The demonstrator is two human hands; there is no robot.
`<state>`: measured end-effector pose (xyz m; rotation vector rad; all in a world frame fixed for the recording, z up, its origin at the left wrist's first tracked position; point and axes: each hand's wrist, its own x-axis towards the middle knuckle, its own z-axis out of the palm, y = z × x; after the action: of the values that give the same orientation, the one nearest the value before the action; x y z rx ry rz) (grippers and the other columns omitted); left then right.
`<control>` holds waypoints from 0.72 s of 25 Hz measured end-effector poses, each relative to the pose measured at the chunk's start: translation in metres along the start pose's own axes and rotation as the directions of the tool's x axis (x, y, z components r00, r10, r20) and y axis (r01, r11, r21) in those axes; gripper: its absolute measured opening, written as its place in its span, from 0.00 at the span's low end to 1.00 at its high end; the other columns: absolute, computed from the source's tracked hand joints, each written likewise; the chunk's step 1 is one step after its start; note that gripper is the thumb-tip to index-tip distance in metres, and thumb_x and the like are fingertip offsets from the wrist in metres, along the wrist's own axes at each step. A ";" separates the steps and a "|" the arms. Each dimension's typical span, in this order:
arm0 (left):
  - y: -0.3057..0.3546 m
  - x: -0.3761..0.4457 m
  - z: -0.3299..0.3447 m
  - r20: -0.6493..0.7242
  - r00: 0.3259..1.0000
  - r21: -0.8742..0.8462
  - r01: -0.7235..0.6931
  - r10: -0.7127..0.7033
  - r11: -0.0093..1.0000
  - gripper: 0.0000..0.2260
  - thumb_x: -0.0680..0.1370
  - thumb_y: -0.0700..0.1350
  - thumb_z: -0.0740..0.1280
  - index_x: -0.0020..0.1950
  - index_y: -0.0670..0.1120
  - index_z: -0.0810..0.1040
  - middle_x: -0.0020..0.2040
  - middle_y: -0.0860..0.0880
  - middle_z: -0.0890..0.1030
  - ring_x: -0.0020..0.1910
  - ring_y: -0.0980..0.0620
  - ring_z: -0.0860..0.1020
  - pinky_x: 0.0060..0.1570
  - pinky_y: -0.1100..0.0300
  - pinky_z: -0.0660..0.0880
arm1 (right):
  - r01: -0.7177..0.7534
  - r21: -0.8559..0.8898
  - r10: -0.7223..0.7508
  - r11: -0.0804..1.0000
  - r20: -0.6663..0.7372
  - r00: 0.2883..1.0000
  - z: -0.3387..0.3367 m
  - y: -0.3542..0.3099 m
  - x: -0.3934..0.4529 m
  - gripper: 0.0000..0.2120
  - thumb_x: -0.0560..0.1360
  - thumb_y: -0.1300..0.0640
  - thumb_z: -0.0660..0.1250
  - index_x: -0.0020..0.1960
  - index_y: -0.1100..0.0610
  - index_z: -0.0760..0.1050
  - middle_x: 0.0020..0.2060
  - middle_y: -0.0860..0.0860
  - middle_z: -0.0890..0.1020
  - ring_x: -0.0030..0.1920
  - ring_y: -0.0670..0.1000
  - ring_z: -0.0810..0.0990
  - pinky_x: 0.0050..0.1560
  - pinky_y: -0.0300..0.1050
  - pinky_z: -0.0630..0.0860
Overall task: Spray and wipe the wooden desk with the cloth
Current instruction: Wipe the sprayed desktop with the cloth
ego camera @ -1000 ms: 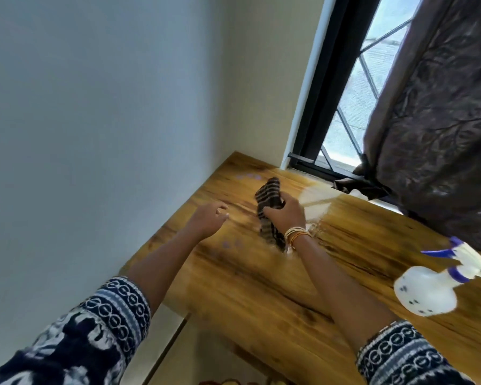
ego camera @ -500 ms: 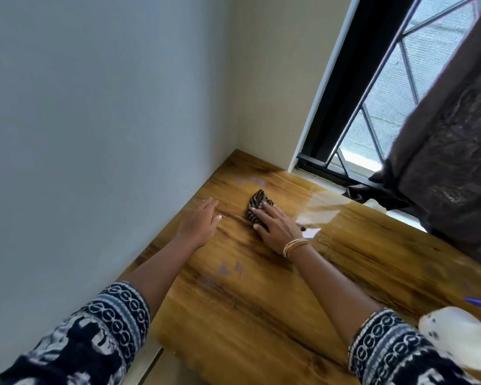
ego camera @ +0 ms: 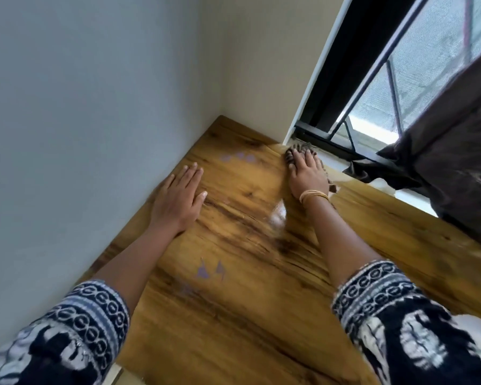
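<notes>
Brown wooden desk [ego camera: 233,315] | my right hand [ego camera: 306,177] presses striped dark cloth [ego camera: 299,150] flat by window frame [ego camera: 342,87], fingers straight | left hand [ego camera: 178,200] released, palm flat on desk

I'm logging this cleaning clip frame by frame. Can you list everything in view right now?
desk: one, brown wood grain, fills the corner below the window
cloth: one, dark striped, far desk edge, under the right hand
purple marks: several, on the desk surface
wall: pale grey, left
window: one, black frame, upper right
curtain: one, dark brown, right
bangles: gold, right wrist
sleeves: two, navy-white print
left hand: flat on desk
right hand: pressing the cloth
</notes>
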<state>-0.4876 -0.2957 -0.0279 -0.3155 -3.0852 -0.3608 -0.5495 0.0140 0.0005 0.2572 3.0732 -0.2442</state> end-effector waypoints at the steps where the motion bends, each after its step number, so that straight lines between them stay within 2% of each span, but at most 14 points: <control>1: 0.000 0.001 0.001 -0.006 1.000 0.003 0.006 -0.006 1.000 0.28 0.82 0.56 0.48 0.81 0.48 0.53 0.80 0.51 0.54 0.79 0.52 0.52 0.77 0.52 0.50 | -0.057 0.002 0.057 0.998 -0.009 0.998 0.002 -0.006 0.004 0.25 0.83 0.45 0.46 0.79 0.46 0.53 0.79 0.54 0.55 0.79 0.57 0.52 0.78 0.53 0.50; 2: 0.000 0.002 0.001 -0.009 1.000 0.004 0.007 -0.007 1.000 0.28 0.81 0.56 0.47 0.80 0.48 0.53 0.80 0.51 0.54 0.79 0.52 0.52 0.77 0.52 0.51 | -0.061 0.013 0.061 0.998 -0.019 0.998 0.004 -0.019 0.003 0.25 0.83 0.46 0.46 0.79 0.47 0.53 0.79 0.55 0.54 0.78 0.58 0.52 0.78 0.53 0.49; 3: 0.000 0.004 0.001 -0.011 1.000 0.008 0.007 -0.007 1.000 0.29 0.81 0.56 0.47 0.80 0.48 0.53 0.80 0.51 0.54 0.79 0.52 0.53 0.76 0.52 0.51 | 0.000 0.033 0.001 0.999 -0.027 1.000 0.007 -0.037 -0.002 0.25 0.83 0.47 0.47 0.79 0.48 0.53 0.79 0.56 0.55 0.78 0.58 0.52 0.78 0.54 0.49; 4: 0.000 0.004 0.001 -0.016 1.000 0.018 0.010 -0.009 1.000 0.29 0.80 0.57 0.46 0.80 0.48 0.54 0.80 0.50 0.55 0.79 0.52 0.54 0.76 0.52 0.52 | 0.121 0.055 -0.120 0.991 -0.029 0.992 0.011 -0.060 -0.011 0.25 0.83 0.47 0.48 0.79 0.49 0.54 0.79 0.55 0.55 0.78 0.58 0.53 0.78 0.54 0.50; 6: 0.000 0.004 0.002 -0.023 1.000 0.037 0.007 -0.006 0.999 0.30 0.80 0.57 0.45 0.80 0.47 0.56 0.80 0.49 0.57 0.79 0.51 0.56 0.76 0.51 0.54 | 0.432 0.059 -0.434 0.900 0.017 0.901 0.018 -0.100 -0.034 0.24 0.83 0.48 0.50 0.79 0.48 0.56 0.78 0.54 0.57 0.78 0.57 0.53 0.77 0.53 0.51; 8: 0.001 0.004 0.001 -0.024 1.000 0.053 0.003 -0.002 0.999 0.30 0.80 0.58 0.44 0.80 0.47 0.56 0.80 0.49 0.58 0.78 0.50 0.56 0.75 0.51 0.55 | 0.603 0.044 -0.604 0.797 0.076 0.793 0.018 -0.111 -0.030 0.24 0.83 0.48 0.51 0.79 0.46 0.56 0.78 0.51 0.57 0.78 0.55 0.53 0.76 0.52 0.52; 9: 0.000 0.004 0.001 -0.024 1.000 0.053 0.005 -0.004 0.999 0.30 0.80 0.58 0.44 0.80 0.47 0.56 0.80 0.49 0.57 0.79 0.51 0.55 0.76 0.51 0.54 | 0.600 0.035 -0.601 0.799 0.073 0.796 0.015 -0.104 -0.014 0.24 0.83 0.49 0.52 0.79 0.46 0.56 0.78 0.51 0.58 0.78 0.54 0.54 0.76 0.52 0.53; 12: 0.002 0.003 0.000 -0.010 1.000 0.044 0.018 -0.018 0.999 0.29 0.80 0.57 0.45 0.80 0.48 0.53 0.80 0.51 0.55 0.79 0.52 0.53 0.76 0.53 0.52 | 0.334 0.032 -0.335 0.942 0.036 0.942 0.005 -0.068 0.038 0.24 0.83 0.50 0.51 0.79 0.48 0.57 0.77 0.53 0.61 0.77 0.55 0.56 0.76 0.53 0.54; 14: 0.002 0.003 0.000 -0.017 1.000 0.044 0.026 -0.025 0.999 0.29 0.81 0.57 0.45 0.81 0.49 0.53 0.80 0.51 0.54 0.79 0.53 0.52 0.76 0.53 0.51 | 0.254 0.026 -0.254 0.967 -0.001 0.967 0.008 -0.067 0.042 0.24 0.83 0.50 0.51 0.79 0.50 0.57 0.77 0.54 0.61 0.77 0.56 0.57 0.76 0.53 0.54; 16: 0.003 0.004 -0.001 -0.010 1.000 0.050 0.025 -0.025 0.998 0.29 0.81 0.57 0.45 0.80 0.48 0.53 0.80 0.51 0.54 0.79 0.53 0.53 0.76 0.53 0.52 | 0.400 0.035 -0.399 0.916 -0.024 0.917 0.017 -0.094 0.017 0.24 0.83 0.50 0.51 0.79 0.49 0.57 0.77 0.53 0.60 0.78 0.56 0.56 0.76 0.53 0.54; 18: 0.003 0.004 -0.001 -0.013 1.000 0.071 0.027 -0.026 0.997 0.29 0.80 0.57 0.45 0.80 0.48 0.55 0.80 0.50 0.56 0.79 0.52 0.55 0.76 0.52 0.53 | 0.624 0.069 -0.627 0.778 0.030 0.778 0.020 -0.114 -0.008 0.24 0.83 0.50 0.53 0.78 0.47 0.57 0.78 0.51 0.60 0.78 0.54 0.56 0.75 0.52 0.56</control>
<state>-0.4906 -0.2925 -0.0257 -0.2702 -3.0839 -0.2520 -0.5605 -0.1019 -0.0016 -0.7836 2.9814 -0.3468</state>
